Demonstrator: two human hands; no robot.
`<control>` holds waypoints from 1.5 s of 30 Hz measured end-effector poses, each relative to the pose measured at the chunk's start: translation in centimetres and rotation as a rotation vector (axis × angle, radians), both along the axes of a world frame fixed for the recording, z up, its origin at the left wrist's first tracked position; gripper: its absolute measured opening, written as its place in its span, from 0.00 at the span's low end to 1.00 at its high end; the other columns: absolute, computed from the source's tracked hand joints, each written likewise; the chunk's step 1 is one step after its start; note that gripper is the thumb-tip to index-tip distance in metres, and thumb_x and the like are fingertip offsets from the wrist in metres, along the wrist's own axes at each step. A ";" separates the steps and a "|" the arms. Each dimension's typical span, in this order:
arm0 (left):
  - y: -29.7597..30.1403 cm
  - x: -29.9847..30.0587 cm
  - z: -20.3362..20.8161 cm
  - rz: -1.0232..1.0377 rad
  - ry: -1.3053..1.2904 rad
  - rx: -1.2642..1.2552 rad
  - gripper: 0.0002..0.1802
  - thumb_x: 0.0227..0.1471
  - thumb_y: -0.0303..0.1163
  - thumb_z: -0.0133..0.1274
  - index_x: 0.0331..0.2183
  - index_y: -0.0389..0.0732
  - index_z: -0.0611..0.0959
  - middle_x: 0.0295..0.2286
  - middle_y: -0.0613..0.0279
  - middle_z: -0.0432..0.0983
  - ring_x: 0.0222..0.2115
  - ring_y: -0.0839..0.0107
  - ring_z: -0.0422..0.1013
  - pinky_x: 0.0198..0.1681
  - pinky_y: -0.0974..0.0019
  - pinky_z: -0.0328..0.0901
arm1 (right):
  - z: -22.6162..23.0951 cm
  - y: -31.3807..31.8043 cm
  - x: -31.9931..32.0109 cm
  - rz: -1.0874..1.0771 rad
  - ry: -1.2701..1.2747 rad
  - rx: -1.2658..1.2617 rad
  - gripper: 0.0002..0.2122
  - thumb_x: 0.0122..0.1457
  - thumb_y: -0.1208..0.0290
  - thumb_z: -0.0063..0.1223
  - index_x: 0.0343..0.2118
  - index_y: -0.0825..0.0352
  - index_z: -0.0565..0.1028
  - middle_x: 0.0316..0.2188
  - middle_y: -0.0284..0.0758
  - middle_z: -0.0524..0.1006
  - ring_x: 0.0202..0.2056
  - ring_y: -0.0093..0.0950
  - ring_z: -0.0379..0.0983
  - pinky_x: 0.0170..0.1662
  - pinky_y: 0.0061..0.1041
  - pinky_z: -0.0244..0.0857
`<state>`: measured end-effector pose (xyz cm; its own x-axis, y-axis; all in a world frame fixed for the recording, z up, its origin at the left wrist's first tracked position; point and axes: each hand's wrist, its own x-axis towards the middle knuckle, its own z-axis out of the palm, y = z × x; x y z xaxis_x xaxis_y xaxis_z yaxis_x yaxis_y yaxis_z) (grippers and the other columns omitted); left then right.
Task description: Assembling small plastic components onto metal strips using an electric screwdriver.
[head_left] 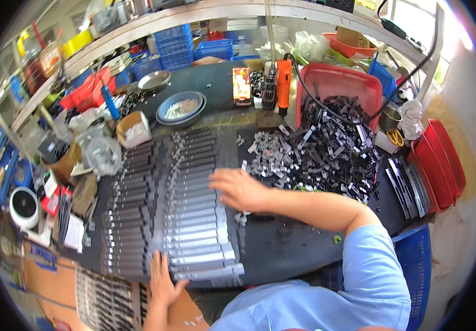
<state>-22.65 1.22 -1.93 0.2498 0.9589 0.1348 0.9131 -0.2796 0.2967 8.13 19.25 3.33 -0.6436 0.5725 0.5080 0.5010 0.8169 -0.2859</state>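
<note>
Two columns of dark flat metal strips lie side by side on the black tabletop. My right hand is over the right end of the right column of strips, its fingers spread and slightly bent, with nothing visible in them. At the near left corner of that same column, my left hand has its fingers stretched out along the strip ends and looks empty. The left column of strips lies beyond my left fingertips. Small metal fittings show along the strips' left ends. Loose small parts sit just below my right hand.
Black and silver parts heap out of a red basket. An orange electric screwdriver stands at the back beside a blue bowl. Red trays are at right. A crate of strips sits below the table's left edge.
</note>
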 end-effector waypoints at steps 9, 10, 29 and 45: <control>1.7 0.3 0.4 -0.060 -0.044 0.005 0.48 0.29 0.50 0.57 0.48 0.32 0.58 0.50 0.41 0.48 0.51 0.45 0.46 0.53 0.49 0.43 | -1.9 23.9 9.1 -0.458 -0.589 0.343 0.09 0.44 0.70 0.43 0.30 0.64 0.71 0.42 0.33 0.65 0.46 0.30 0.58 0.44 0.30 0.54; 1.9 -0.1 0.7 -0.089 -0.062 -0.020 0.46 0.31 0.52 0.54 0.46 0.30 0.59 0.49 0.39 0.49 0.50 0.43 0.48 0.52 0.46 0.43 | -2.1 25.3 9.6 -0.509 -0.621 0.373 0.09 0.44 0.71 0.42 0.30 0.64 0.71 0.43 0.33 0.65 0.47 0.29 0.57 0.45 0.31 0.53; 0.1 -2.5 -2.8 -0.119 0.126 -0.183 0.40 0.39 0.48 0.44 0.50 0.34 0.55 0.54 0.48 0.39 0.55 0.53 0.31 0.55 0.50 0.26 | -4.3 35.3 10.6 -0.789 -0.619 0.176 0.14 0.49 0.72 0.36 0.40 0.66 0.67 0.53 0.35 0.53 0.56 0.29 0.43 0.54 0.30 0.41; 0.6 -0.5 -2.0 -0.050 -0.018 0.215 0.47 0.35 0.59 0.49 0.47 0.30 0.58 0.46 0.39 0.56 0.49 0.43 0.51 0.50 0.45 0.45 | 1.9 10.5 3.1 -0.217 -0.239 0.030 0.14 0.42 0.72 0.50 0.35 0.64 0.67 0.49 0.40 0.58 0.51 0.38 0.52 0.47 0.38 0.52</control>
<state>-23.18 1.81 -3.95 0.2916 0.8942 0.3398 0.8918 -0.3826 0.2415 11.19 29.80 5.25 -0.6113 0.6967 0.3754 0.7146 0.6898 -0.1165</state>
